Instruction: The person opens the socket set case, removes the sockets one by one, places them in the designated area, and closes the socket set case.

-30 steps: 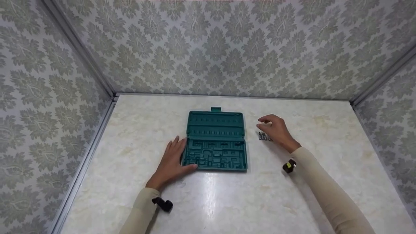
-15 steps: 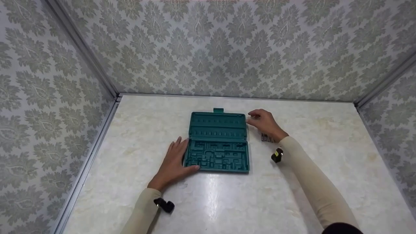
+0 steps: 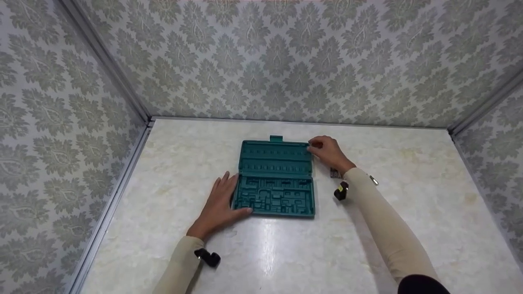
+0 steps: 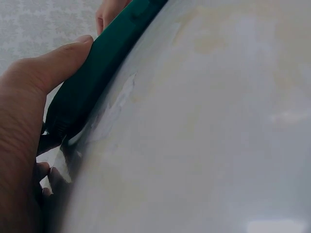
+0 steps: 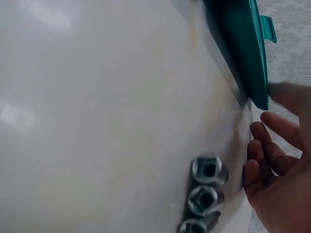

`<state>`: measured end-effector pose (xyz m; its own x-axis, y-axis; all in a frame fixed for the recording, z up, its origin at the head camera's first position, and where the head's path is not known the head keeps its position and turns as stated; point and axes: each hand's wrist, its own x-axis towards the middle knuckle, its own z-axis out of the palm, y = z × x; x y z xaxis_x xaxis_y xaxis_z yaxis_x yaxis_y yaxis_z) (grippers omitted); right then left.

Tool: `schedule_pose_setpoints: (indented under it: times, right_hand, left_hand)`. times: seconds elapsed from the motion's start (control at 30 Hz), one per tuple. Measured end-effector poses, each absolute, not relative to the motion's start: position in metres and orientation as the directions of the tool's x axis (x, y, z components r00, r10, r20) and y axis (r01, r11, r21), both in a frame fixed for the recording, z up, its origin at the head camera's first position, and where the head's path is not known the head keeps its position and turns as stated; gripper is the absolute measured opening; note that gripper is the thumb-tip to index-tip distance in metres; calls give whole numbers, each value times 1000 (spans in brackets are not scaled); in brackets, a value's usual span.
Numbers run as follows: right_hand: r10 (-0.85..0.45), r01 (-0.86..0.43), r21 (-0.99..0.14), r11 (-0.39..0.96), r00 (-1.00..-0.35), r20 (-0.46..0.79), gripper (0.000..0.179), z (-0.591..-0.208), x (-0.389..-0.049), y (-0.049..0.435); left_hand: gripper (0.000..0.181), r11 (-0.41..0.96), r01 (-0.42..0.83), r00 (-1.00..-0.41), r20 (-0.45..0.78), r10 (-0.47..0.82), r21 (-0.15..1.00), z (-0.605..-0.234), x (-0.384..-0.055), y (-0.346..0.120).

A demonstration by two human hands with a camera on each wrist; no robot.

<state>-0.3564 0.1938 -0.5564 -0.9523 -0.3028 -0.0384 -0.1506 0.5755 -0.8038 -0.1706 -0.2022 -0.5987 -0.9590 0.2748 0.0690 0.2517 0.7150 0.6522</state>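
A green plastic tool case (image 3: 276, 167) lies unfolded on the table, its moulded recesses facing up and its latch tab at the far side. My left hand (image 3: 218, 206) rests at the near left corner, thumb on the front rim and fingers stretched along the left side. In the left wrist view its thumb (image 4: 73, 53) presses the case edge. My right hand (image 3: 329, 151) is at the case's far right corner, thumb touching the edge, the other fingers loosely curled. Whether it pinches anything is hidden. Metal sockets (image 3: 335, 173) stand just below that wrist.
The light marbled table (image 3: 184, 147) runs back to patterned wall panels (image 3: 253, 61) on the far side and both flanks. Sockets (image 5: 209, 170) stand in a row near the right hand. A dark round shape (image 3: 421, 283) shows at the lower right.
My right hand has moved left and away from me, from above the sockets to the case's far right corner. My left hand stays at the near left corner.
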Motion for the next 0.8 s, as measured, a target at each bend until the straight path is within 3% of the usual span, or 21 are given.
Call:
schedule_pose_setpoints:
  times: [0.43,0.8]
  right_hand:
    - [-211,-112,-833,542,-978,-5,30,-540,-351,186]
    - [-209,-227,-845,483,-968,140,30,-525,-337,189]
  left_hand:
    - [129,721,226,-965,49,258,655,-598,-171,-202]
    - [129,723,229,-964,51,259,652,-600,-172,-202]
